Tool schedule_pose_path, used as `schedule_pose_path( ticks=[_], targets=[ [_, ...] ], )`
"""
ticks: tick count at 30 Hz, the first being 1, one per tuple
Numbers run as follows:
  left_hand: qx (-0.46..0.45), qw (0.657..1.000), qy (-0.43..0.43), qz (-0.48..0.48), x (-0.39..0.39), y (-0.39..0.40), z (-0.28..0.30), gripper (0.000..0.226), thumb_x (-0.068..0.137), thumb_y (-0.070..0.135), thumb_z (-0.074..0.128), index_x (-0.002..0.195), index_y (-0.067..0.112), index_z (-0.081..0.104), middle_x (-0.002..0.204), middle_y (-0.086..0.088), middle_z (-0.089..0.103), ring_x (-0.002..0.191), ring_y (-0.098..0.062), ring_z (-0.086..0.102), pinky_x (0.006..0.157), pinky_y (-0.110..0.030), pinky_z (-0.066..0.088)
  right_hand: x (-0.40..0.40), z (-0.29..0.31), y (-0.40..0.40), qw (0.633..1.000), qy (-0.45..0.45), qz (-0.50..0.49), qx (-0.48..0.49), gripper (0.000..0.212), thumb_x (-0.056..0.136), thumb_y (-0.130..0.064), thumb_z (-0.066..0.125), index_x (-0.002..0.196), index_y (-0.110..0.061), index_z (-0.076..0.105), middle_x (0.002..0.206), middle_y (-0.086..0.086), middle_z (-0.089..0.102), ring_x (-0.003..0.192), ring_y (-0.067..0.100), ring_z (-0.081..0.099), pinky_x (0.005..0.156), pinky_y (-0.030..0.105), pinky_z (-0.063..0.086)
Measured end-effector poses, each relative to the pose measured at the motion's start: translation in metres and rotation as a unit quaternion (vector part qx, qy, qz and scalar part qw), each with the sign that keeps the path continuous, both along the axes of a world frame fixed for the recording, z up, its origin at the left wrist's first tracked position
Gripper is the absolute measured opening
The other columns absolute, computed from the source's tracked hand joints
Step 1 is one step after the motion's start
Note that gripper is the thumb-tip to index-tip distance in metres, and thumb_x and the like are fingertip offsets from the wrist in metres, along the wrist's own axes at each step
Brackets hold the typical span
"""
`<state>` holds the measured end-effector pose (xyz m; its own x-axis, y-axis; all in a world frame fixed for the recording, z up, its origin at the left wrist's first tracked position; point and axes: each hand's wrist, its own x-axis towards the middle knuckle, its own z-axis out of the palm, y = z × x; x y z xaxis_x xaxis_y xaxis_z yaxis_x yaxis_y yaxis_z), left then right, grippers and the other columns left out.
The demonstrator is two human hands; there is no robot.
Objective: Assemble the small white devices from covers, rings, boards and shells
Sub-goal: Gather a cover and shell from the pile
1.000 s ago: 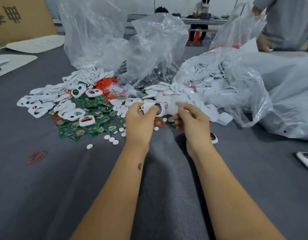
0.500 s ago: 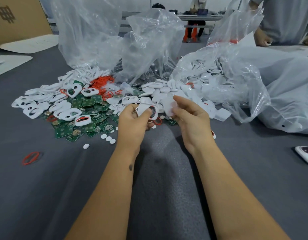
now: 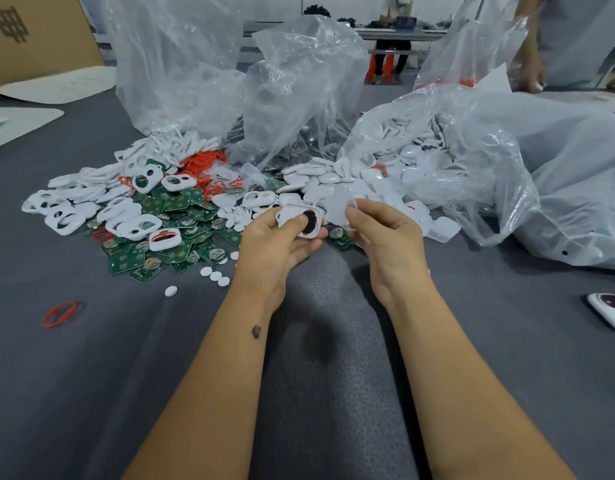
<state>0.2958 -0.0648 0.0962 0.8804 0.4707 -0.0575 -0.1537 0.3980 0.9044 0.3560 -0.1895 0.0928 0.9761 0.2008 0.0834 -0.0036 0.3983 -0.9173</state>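
Over the dark grey felt-covered tabletop [image 3: 132, 375], the left hand [image 3: 276, 247] holds a small white plastic device shell with a dark round opening [image 3: 300, 221], thumb curled onto its face and fingers [image 3: 307, 245] cupped beneath. Just to the right of it, the right hand [image 3: 385, 240] pinches a thin translucent white cover piece [image 3: 339, 207] between thumb and forefinger, close beside the shell; whether the two parts touch I cannot tell. Beyond and left of the fingers lies a heap of green square circuit boards [image 3: 174, 233], white oval-holed plastic covers [image 3: 126, 220] and orange-red rubber rings [image 3: 205, 162]. Beyond and right, a clear plastic bag [image 3: 472, 168] spills white rounded shells [image 3: 319, 178]. Near the left forearm lies a single red ring [image 3: 60, 313]; at the far right edge sits a finished white device [image 3: 609, 310]. Farther back stand crumpled clear bags [image 3: 181, 64], a brown cardboard sheet [image 3: 39, 36], and another workbench [image 3: 403, 32] across the room.
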Motion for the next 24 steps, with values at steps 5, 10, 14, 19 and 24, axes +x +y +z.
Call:
schedule_pose_path(
  ticks=[5, 10, 14, 19, 24],
  targets=[
    [-0.053, 0.998, 0.006, -0.014, 0.0018, 0.001, -0.0003, 0.011, 0.095, 0.007, 0.056, 0.096, 0.002, 0.066, 0.086, -0.015, 0.075, 0.074, -0.023, 0.073, 0.06, -0.022, 0.057, 0.0006, 0.0026, -0.0017, 0.999, 0.019, 0.009, 0.035, 0.007, 0.084, -0.002, 0.069, 0.087, -0.008, 0.071, 0.06, -0.004, 0.061, 0.056, 0.008, 0.052, 0.055, 0.019, 0.044],
    [-0.113, 0.993, 0.006, -0.018, 0.0045, 0.0022, -0.0012, 0.021, 0.1, 0.018, 0.049, 0.101, 0.001, 0.06, 0.087, -0.019, 0.074, 0.08, -0.034, 0.073, 0.065, -0.03, 0.06, 0.0007, 0.0046, -0.0042, 0.994, 0.05, 0.034, 0.094, 0.016, 0.086, 0.006, 0.062, 0.079, -0.008, 0.063, 0.07, 0.009, 0.07, 0.058, 0.012, 0.063, 0.055, 0.019, 0.05],
    [-0.123, 0.992, 0.005, -0.026, 0.0046, 0.0034, -0.0023, 0.022, 0.1, 0.018, 0.047, 0.102, 0.0, 0.059, 0.089, -0.02, 0.074, 0.081, -0.034, 0.073, 0.066, -0.032, 0.06, 0.0007, 0.0051, -0.0048, 0.988, 0.064, 0.053, 0.128, 0.016, 0.085, 0.006, 0.061, 0.078, -0.007, 0.06, 0.076, 0.011, 0.072, 0.061, 0.013, 0.066, 0.06, 0.019, 0.053],
    [-0.117, 0.993, 0.008, -0.029, 0.0044, 0.0041, -0.0027, 0.022, 0.1, 0.017, 0.047, 0.104, 0.0, 0.061, 0.095, -0.022, 0.073, 0.086, -0.034, 0.072, 0.071, -0.033, 0.061, -0.0017, 0.006, -0.0057, 0.987, 0.061, 0.107, 0.102, 0.01, 0.072, -0.005, 0.069, 0.071, -0.009, 0.061, 0.074, 0.005, 0.072, 0.062, 0.01, 0.065, 0.057, 0.018, 0.052],
    [-0.102, 0.995, 0.017, -0.012, 0.0035, 0.0065, -0.0024, 0.024, 0.1, 0.017, 0.046, 0.106, 0.001, 0.062, 0.101, -0.022, 0.072, 0.083, -0.027, 0.071, 0.072, -0.034, 0.061, -0.0038, 0.0059, -0.0101, 0.975, 0.033, 0.216, -0.029, 0.01, 0.065, -0.014, 0.074, 0.074, -0.01, 0.074, 0.063, 0.002, 0.066, 0.054, 0.007, 0.057, 0.05, 0.015, 0.047]
  ],
)
